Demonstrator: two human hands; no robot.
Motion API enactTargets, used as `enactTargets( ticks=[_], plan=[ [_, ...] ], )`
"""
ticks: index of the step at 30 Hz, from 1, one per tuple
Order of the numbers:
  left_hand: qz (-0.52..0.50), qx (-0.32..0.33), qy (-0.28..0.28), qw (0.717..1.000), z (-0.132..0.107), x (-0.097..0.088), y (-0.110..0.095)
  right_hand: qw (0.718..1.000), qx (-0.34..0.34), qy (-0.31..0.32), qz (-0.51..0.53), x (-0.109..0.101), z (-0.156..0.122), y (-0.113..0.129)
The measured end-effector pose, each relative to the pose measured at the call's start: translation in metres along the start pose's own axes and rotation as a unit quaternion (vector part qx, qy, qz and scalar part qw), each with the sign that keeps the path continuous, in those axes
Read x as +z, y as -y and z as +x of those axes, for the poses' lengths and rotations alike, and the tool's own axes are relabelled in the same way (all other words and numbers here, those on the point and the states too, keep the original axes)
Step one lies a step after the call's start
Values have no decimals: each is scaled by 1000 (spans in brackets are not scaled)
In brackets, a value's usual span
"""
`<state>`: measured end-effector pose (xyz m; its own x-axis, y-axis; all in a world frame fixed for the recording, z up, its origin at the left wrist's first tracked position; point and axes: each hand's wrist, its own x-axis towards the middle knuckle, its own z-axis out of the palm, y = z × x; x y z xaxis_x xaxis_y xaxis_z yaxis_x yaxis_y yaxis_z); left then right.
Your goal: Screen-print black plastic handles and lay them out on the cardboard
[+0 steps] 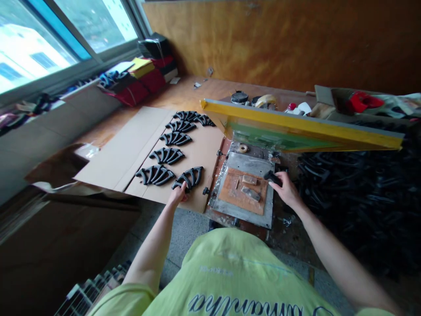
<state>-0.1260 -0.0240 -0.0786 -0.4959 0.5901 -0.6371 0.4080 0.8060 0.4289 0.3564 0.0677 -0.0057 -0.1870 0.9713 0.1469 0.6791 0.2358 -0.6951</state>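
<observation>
My left hand (pixel 177 194) grips the lower end of a black arched plastic part (pixel 190 177) lying on a brown cardboard sheet (pixel 210 151). Several similar black parts (pixel 167 155) lie in a row up the sheet. My right hand (pixel 286 188) holds a short black piece (pixel 272 177) at the edge of a grey metal plate (pixel 253 164). On that plate is an orange pad (pixel 235 197) with small scraps on it. A yellow-framed silkscreen (pixel 296 127) is hinged up above the plate, clear of both hands.
A large heap of black parts (pixel 358 188) lies to the right of the plate. Tins, tape and a red cloth (pixel 365 102) sit behind the screen on a wooden bench (pixel 184 94). Against the window are stacked red and yellow items (pixel 141 77).
</observation>
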Motion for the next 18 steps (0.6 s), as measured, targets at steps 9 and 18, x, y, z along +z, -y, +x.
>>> enactTargets(
  ticks=[9, 18],
  plan=[
    [155, 41, 1, 987, -27, -29, -33, 983, -156, 41, -92, 73, -8, 58],
    [-211, 429, -29, 878, -117, -56, -199, 960, -204, 72, -176, 74, -14, 51]
  ],
)
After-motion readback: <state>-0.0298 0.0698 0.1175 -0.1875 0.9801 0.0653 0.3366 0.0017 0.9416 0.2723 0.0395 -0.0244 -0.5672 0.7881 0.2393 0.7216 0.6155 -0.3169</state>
